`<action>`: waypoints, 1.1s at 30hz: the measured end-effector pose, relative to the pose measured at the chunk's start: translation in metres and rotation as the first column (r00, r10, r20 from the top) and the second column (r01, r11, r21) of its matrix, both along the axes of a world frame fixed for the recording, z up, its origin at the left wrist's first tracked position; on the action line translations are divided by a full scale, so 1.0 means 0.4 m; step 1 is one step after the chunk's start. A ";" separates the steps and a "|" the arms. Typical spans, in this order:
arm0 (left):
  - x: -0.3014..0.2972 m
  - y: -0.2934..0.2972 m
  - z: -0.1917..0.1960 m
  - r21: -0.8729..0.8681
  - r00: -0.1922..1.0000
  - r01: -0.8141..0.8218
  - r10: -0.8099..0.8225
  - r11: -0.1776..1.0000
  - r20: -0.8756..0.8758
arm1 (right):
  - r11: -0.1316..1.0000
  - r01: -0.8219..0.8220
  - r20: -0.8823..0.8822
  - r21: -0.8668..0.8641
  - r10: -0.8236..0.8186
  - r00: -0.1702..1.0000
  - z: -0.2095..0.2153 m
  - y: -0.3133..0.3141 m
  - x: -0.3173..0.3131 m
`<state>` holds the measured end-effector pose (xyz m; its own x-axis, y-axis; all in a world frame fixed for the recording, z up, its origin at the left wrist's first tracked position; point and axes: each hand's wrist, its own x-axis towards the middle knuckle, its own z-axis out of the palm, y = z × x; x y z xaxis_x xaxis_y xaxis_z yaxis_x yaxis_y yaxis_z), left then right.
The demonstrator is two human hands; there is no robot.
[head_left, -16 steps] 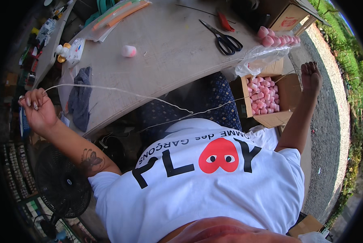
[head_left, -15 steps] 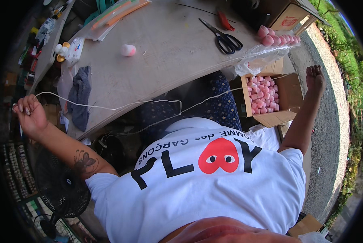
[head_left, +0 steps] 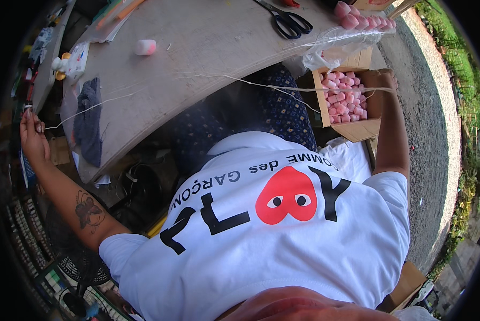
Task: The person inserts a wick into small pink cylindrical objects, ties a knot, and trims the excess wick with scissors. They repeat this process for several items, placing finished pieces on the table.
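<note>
Both my arms are spread wide, with a thin white string [head_left: 274, 87] strung between them over the table edge and my lap. At the far left, my left hand [head_left: 34, 138] is closed with the string in its fingers. My right hand [head_left: 385, 79], at the far right beside the open cardboard box [head_left: 365, 127], is closed around the string's other part; its fingers are partly blurred. The string hangs in more than one strand, one dipping near the box. Pink marshmallow-like cylinders [head_left: 342, 101] fill that box.
On the table [head_left: 197, 43] lie black-handled scissors [head_left: 290, 24], one pink-and-white cylinder [head_left: 146, 47] and a grey cloth [head_left: 88, 123]. More pink cylinders [head_left: 362, 22] line the right table end above clear plastic [head_left: 331, 40]. A black fan [head_left: 85, 267] stands at lower left.
My left hand has moved outward and slightly up. My right hand has come inward and down toward the box. The string has shifted up over the table, and the view has tilted.
</note>
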<state>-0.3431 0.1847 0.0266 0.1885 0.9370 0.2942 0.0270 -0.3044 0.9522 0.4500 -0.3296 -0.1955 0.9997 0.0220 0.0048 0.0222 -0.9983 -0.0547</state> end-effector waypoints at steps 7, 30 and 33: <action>0.102 -0.096 -0.180 0.633 0.456 -0.120 0.609 0.764 -0.649 | 0.483 -0.795 0.049 0.366 0.843 0.535 0.065 0.172 -0.650; 0.313 -0.427 -0.066 0.061 0.649 0.094 -0.014 0.994 -0.760 | 0.739 -0.613 -0.044 0.279 0.647 0.761 0.462 -0.151 -0.189; -0.065 -0.234 -0.059 0.540 0.277 -0.234 0.588 0.808 -0.760 | 0.753 -0.115 -0.055 0.648 0.197 0.979 0.473 -0.318 0.090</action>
